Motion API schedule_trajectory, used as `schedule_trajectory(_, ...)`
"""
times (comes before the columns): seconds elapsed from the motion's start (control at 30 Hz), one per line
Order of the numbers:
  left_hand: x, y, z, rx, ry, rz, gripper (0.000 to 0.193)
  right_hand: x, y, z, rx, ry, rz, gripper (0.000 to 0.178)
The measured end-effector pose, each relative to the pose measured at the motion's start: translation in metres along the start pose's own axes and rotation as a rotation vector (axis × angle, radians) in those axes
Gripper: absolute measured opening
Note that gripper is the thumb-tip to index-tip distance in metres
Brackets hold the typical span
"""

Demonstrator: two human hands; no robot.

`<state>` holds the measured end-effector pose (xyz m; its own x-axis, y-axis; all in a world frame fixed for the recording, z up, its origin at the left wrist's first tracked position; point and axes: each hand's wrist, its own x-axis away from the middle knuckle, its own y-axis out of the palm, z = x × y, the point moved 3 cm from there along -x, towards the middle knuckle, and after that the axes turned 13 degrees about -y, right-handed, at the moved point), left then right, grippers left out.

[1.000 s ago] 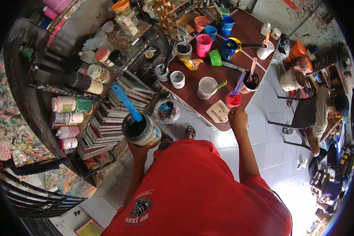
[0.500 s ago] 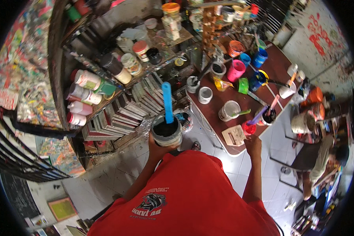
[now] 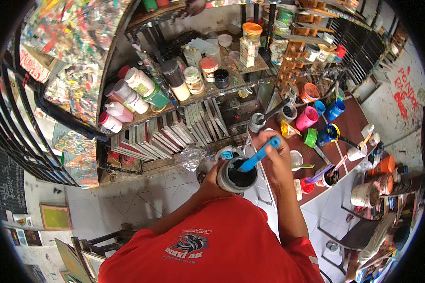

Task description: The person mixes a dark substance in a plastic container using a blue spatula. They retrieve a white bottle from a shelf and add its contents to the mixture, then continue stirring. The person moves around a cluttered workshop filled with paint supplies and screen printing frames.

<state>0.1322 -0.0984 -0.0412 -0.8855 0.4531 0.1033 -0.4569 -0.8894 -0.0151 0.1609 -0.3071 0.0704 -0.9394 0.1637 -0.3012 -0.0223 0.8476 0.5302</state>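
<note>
A grey paint-smeared tub (image 3: 225, 181) with black paint inside is held up in front of my chest. My left hand (image 3: 210, 185) is closed around its left side. A blue stirring stick (image 3: 256, 158) leans out of the paint toward the upper right, its lower end hidden in the tub. My right hand (image 3: 280, 159) grips the upper part of this stick, thumb along it. Just beyond my right hand lies the brown table (image 3: 337, 123), carrying a pink cup (image 3: 307, 118), a green cup (image 3: 310, 137) and a red cup (image 3: 307, 186).
A wooden shelf at the left bears paint bottles (image 3: 140, 82) and tubs, above a row of upright screen frames (image 3: 167, 132). Clear plastic wrapping (image 3: 192, 158) lies near the shelf's foot. At the far right are orange tubs (image 3: 381, 166) and a dark chair (image 3: 352, 231).
My right hand has left the red cup at the table's near edge and taken hold of the blue stick. The tub in my left hand now sits further right in view, and the view has turned.
</note>
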Motion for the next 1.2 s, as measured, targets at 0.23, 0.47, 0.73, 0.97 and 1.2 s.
schedule_trajectory(0.23, 0.01, -0.014, 0.01, -0.198, -0.046, 0.051, 0.112, 0.011, 0.042, 0.017, 0.038, -0.07, -0.178, 0.038)
schedule_trajectory(0.47, 0.002, -0.04, 0.011, -0.403, 0.088, 0.059, 0.122, -0.004, 0.059, 0.008, 0.153, -0.405, -0.293, 0.05)
schedule_trajectory(0.73, 0.001, -0.044, 0.022, -0.394, 0.061, 0.13, 0.117, -0.012, 0.052, -0.024, 0.012, -0.188, -0.334, 0.054)
schedule_trajectory(0.97, 0.002, -0.044, 0.019, -0.347, 0.059, 0.136, 0.115, 0.012, 0.046, -0.032, -0.224, -0.06, -0.273, 0.052)
schedule_trajectory(1.2, 0.007, -0.02, 0.018, -0.047, 0.07, 0.133, 0.114, 0.014, 0.083, -0.025, -0.154, -0.277, -0.228, 0.057)
